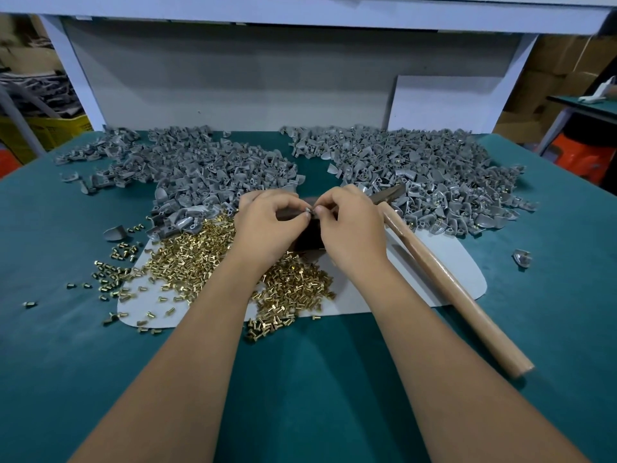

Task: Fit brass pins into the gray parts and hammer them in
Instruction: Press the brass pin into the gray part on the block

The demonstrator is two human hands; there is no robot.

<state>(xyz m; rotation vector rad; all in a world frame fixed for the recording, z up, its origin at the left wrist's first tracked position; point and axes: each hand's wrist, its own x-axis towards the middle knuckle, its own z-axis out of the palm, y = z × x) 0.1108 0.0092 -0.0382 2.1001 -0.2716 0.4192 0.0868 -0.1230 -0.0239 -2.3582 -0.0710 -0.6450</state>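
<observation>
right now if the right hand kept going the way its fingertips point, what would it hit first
The right hand points leftward at the left hand, so it would first meet the small gray part pinched between them, then the left fingertips. Depth is hard to judge, but they look nearly touching.

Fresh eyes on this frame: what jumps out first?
Two big heaps of gray parts spread across the far half of the green table, with a glittering spill of brass pins nearer, left of centre. In the middle the left hand and right hand pinch a small piece together, and a wooden-handled hammer lies at the right.
</observation>
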